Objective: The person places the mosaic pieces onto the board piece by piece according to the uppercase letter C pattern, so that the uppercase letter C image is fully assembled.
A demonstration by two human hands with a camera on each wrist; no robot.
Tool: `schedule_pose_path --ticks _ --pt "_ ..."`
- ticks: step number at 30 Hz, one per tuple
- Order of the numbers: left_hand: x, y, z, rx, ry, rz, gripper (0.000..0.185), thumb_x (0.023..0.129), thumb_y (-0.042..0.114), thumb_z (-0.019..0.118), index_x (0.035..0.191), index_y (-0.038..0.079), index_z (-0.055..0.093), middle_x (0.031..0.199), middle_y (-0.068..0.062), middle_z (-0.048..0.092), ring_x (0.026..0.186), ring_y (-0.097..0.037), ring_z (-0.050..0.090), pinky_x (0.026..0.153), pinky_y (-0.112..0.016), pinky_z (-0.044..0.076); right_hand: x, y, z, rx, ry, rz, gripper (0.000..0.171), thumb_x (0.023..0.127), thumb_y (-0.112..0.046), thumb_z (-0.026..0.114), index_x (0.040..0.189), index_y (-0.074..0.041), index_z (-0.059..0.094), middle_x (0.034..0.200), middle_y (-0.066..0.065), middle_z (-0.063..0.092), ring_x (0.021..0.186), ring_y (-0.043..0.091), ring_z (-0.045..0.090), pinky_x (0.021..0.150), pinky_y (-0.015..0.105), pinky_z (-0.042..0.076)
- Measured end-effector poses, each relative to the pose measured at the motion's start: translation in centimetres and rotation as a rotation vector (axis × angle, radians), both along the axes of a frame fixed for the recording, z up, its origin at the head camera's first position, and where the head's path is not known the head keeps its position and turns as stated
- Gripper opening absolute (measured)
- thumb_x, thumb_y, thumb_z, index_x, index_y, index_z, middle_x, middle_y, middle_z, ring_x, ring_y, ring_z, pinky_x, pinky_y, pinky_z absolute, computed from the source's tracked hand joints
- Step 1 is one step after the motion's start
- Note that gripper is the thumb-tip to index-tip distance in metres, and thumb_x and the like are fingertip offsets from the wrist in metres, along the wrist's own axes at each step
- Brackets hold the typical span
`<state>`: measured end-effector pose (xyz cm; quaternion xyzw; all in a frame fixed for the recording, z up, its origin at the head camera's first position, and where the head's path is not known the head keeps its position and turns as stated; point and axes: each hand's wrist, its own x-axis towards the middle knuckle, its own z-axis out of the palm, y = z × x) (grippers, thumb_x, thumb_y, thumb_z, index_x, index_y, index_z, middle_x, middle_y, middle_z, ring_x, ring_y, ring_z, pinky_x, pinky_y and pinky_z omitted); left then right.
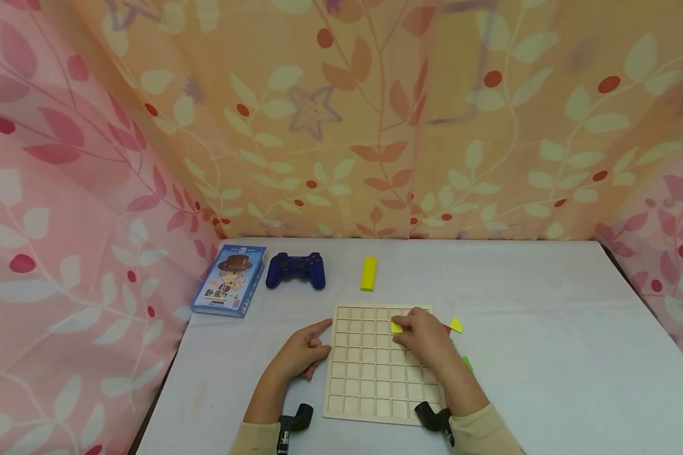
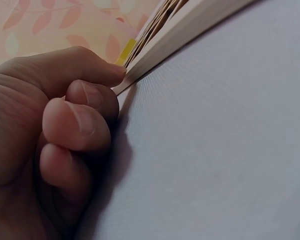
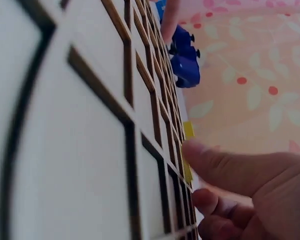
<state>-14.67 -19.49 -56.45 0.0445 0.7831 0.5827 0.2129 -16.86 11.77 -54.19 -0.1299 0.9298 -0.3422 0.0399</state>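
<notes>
The pale wooden grid board lies flat on the table in front of the person. At its upper right part, the right hand pinches a small yellow piece between thumb and fingers, low over the squares. Most of that piece is hidden by the fingers. The left hand rests beside the board's left edge. Its index fingertip and thumb touch that edge, and its other fingers are folded in, as the left wrist view shows. Past the right hand, yellow, red and green pieces peek out.
A yellow bar lies behind the board. Further left are a dark blue game controller and a blue game box. Patterned cloth hangs behind the white table and along both sides.
</notes>
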Motion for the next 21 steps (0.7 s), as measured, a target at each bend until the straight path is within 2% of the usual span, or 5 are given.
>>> schedule_pose_path --ticks 6,10,12,16,21 --pt "0.0 -0.1 0.2 0.014 0.006 -0.014 0.067 0.097 0.013 0.069 0.158 0.013 0.042 0.054 -0.004 0.055 0.031 -0.013 0.046 0.033 -0.026 0.036 0.0 1.1 1.8 -0.048 0.009 0.004 0.061 0.086 -0.019 0.085 0.142 -0.009 0.062 0.096 0.004 0.058 0.077 0.017 0.049 0.071 0.036 0.046" --pt "0.0 -0.1 0.2 0.018 0.006 -0.017 0.066 0.098 0.012 0.068 0.158 0.013 0.041 0.054 -0.005 0.055 0.031 -0.013 0.046 0.033 -0.026 0.036 0.1 2.3 3.0 -0.102 0.046 -0.010 0.059 0.088 -0.018 0.083 0.142 -0.008 0.061 0.100 0.007 0.059 0.078 0.020 0.049 0.071 0.038 0.046" --pt "0.0 -0.1 0.2 0.019 0.003 -0.015 0.066 0.098 0.013 0.069 0.158 0.013 0.042 0.054 -0.005 0.054 0.031 -0.013 0.046 0.033 -0.026 0.036 0.0 3.0 3.3 -0.122 0.069 -0.016 0.056 0.089 -0.016 0.082 0.141 -0.007 0.063 0.100 0.007 0.058 0.080 0.022 0.050 0.075 0.041 0.050" --pt "0.0 0.0 0.1 0.017 0.003 -0.016 0.066 0.098 0.014 0.069 0.158 0.013 0.042 0.054 -0.004 0.054 0.032 -0.013 0.046 0.033 -0.025 0.037 -0.1 4.4 3.4 -0.135 0.091 -0.040 0.051 0.090 -0.015 0.081 0.138 -0.007 0.065 0.097 0.005 0.056 0.092 0.023 0.051 0.086 0.046 0.051" --pt "0.0 -0.1 0.2 0.024 0.004 -0.021 0.066 0.098 0.012 0.069 0.158 0.011 0.041 0.054 -0.004 0.054 0.032 -0.013 0.046 0.033 -0.025 0.037 -0.4 6.3 3.2 -0.101 0.032 -0.078 0.044 0.093 -0.017 0.077 0.135 -0.008 0.067 0.095 0.001 0.053 0.087 0.022 0.048 0.072 0.037 0.043"
